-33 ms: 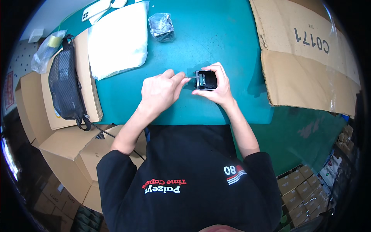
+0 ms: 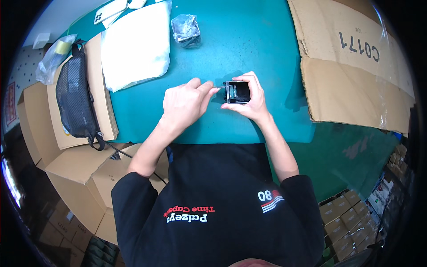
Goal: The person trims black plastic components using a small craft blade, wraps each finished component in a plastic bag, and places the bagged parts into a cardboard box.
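Note:
My right hand (image 2: 251,99) is closed around a small black box-shaped device (image 2: 242,92) with a pale, shiny rim, thumb on the near side and fingers on the far side. Its left part shows some small inner pieces, too fine to name. Between the thumb and fingertips of my left hand (image 2: 186,103) is a thin, pale, slender piece (image 2: 222,86), reaching to the device's left edge. Whether it is a tool or a part of the device cannot be made out. Both hands are above the green table mat (image 2: 249,49).
A clear bag with dark items (image 2: 187,32) lies beyond my hands. Left of it are a white plastic package (image 2: 135,46), a black mesh pouch (image 2: 76,98) on cardboard, and a phone (image 2: 110,11). A large cardboard box (image 2: 351,75) covers the right; an open carton (image 2: 78,167) stands lower left.
The thin pale piece between my left fingertips and the device has shifted very slightly. Both hands keep nearly the same place and grip.

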Motion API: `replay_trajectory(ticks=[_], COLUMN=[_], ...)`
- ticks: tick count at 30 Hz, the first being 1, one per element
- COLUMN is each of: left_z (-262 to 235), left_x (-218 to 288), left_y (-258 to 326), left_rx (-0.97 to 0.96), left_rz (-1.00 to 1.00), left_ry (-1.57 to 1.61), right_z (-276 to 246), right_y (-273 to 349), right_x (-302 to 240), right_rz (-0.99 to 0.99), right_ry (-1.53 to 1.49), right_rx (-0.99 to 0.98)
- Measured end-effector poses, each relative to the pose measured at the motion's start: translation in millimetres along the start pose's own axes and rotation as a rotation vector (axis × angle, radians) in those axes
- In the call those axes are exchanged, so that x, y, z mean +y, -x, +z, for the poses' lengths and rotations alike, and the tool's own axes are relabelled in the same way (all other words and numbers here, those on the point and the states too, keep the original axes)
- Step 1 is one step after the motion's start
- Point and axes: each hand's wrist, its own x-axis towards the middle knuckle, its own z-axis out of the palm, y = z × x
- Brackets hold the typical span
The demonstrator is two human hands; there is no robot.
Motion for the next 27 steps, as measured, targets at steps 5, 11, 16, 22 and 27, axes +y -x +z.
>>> replay_trajectory(ticks=[5, 11, 16, 22, 27], left_z=[4, 7, 23, 6, -4], left_x=[-2, -4, -14, -9, 6], left_y=[-4, -2, -14, 3, 14], left_rx=[0.036, 0.041, 0.165, 0.197, 0.16], left_rz=[-0.014, -0.016, -0.065, -0.196, -0.117], left_ry=[0.02, 0.043, -0.004, 0.212, 0.757], right_z=[-1, -1, -2, -4, 3], right_y=[0, 0, -2, 0, 12], right_x=[-1, 1, -2, -10, -37], right_rz=[0.007, 0.001, -0.007, -0.122, 0.07], right_ry=[-0.006, 0.004, 0.024, 0.006, -0.537], right_rx=[-0.001, -0.001, -0.014, 0.011, 0.134])
